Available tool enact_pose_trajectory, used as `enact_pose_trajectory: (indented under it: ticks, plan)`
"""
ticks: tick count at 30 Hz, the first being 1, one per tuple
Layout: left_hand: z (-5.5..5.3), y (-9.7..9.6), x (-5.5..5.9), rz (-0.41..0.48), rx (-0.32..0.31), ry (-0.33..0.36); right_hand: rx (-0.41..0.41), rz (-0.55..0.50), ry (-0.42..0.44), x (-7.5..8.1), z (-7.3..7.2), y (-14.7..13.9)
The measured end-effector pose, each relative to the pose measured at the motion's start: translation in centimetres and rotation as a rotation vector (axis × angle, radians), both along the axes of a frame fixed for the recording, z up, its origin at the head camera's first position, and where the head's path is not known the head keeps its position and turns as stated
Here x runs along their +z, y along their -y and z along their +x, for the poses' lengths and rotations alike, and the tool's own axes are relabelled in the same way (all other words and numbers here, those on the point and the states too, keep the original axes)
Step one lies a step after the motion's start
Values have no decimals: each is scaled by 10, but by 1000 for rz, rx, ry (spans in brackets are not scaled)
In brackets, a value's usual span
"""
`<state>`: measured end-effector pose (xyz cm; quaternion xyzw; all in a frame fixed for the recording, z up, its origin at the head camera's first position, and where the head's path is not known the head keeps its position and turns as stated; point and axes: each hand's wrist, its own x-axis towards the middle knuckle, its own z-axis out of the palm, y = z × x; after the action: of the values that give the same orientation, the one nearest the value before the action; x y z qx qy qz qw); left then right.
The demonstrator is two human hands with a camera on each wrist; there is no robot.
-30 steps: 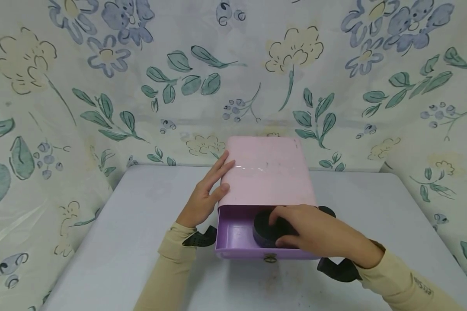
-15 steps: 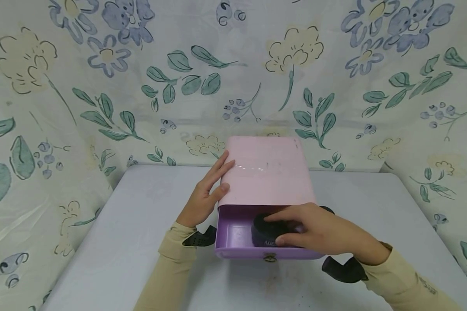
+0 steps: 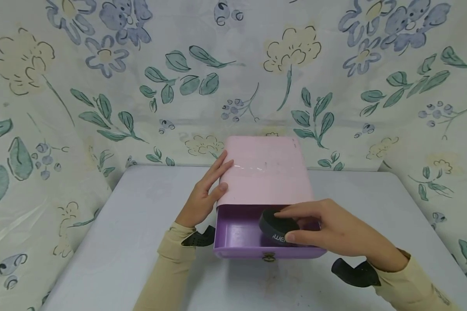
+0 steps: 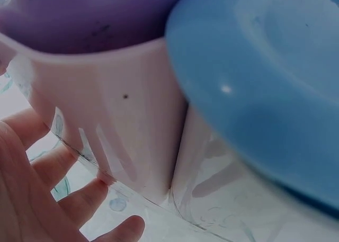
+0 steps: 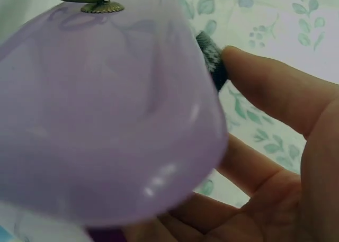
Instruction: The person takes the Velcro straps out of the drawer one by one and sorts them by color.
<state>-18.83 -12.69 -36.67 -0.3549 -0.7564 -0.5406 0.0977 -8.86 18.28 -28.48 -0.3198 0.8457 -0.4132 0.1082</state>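
A pink storage box (image 3: 266, 172) stands on the table with its purple drawer (image 3: 237, 252) pulled out toward me. My left hand (image 3: 202, 196) rests with straight fingers along the box's left side. In the drawer's right half, my right hand (image 3: 331, 229) grips a round black roll (image 3: 274, 229) with white lettering, thumb at the near side and fingers over the top. The roll tilts, and its right part is hidden by the hand. In the right wrist view, a woven-looking dark edge of the roll (image 5: 212, 59) shows at the thumb tip, behind the drawer wall.
A brass ring pull (image 3: 269, 257) hangs on the drawer front. A smooth blue rounded panel (image 4: 254, 83) fills the right of the left wrist view, beside the pink wall. Floral cloth (image 3: 241, 77) encloses the white table (image 3: 151, 185). Black wrist mounts (image 3: 356, 272) jut from both sleeves.
My right hand has drawn back to the right, with the roll tilting and shifting slightly right. More lettering shows on it. The left hand and box stay in place.
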Motion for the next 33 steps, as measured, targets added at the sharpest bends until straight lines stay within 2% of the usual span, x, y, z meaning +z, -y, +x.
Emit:
enact_pose_trajectory:
  ticks: [11, 21, 27, 33]
  plan:
    - [1, 0, 0, 4, 3, 3, -88, -58, -42, 7, 9, -22]
    - [1, 0, 1, 4, 0, 0, -242, -14, -131, 10, 16, -46]
    - [1, 0, 1, 1, 6, 1, -297, -18, -152, 4, 17, -57]
    - [1, 0, 1, 7, 1, 3, -340, -77, -179, -11, 15, -71]
